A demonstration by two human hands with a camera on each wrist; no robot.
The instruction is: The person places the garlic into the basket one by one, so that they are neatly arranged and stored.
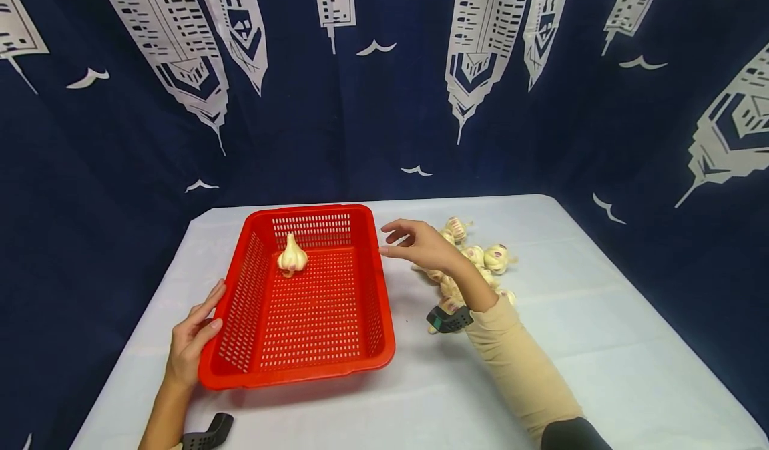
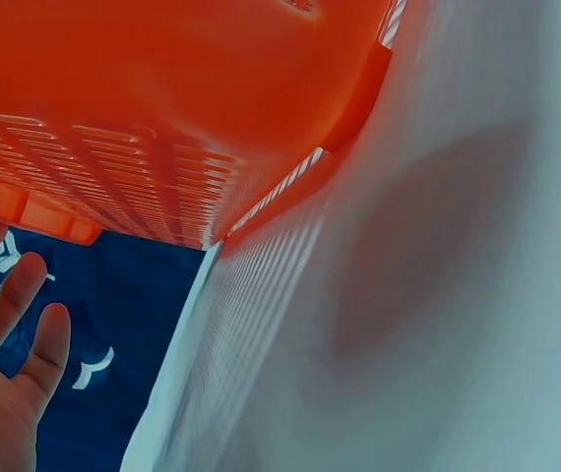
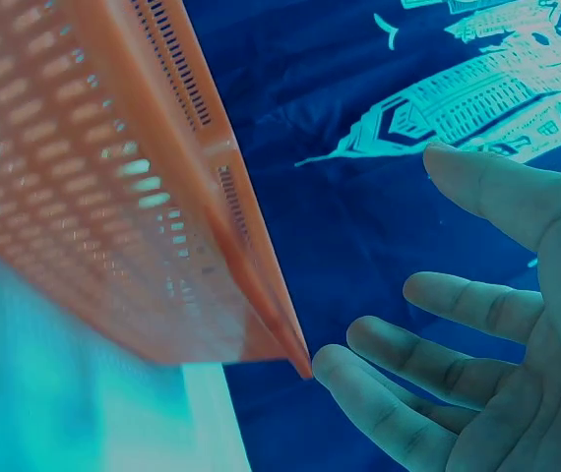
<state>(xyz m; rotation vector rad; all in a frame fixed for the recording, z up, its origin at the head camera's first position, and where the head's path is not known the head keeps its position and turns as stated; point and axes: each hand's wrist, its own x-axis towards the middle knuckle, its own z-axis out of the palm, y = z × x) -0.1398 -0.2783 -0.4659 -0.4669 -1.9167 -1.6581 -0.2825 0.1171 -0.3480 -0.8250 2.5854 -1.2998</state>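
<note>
A red plastic basket (image 1: 318, 323) with slotted walls and floor stands on the white table. Inside it, towards the back left, lies one garlic bulb (image 1: 292, 256). My left hand (image 1: 191, 343) is at the basket's left side, its extended fingers by the rim; in the left wrist view the fingers (image 2: 49, 344) look straight and spread. Beside the right rim hovers my right hand (image 1: 420, 243), fingers loosely bent and thumb apart, holding nothing. Under and behind the right forearm is a pile of garlic bulbs (image 1: 496, 259), partly hidden by the arm.
The white tabletop (image 1: 601, 343) extends right of the garlic pile and in front of the basket. A dark blue curtain (image 1: 372, 123) with white building prints surrounds the table's back and sides.
</note>
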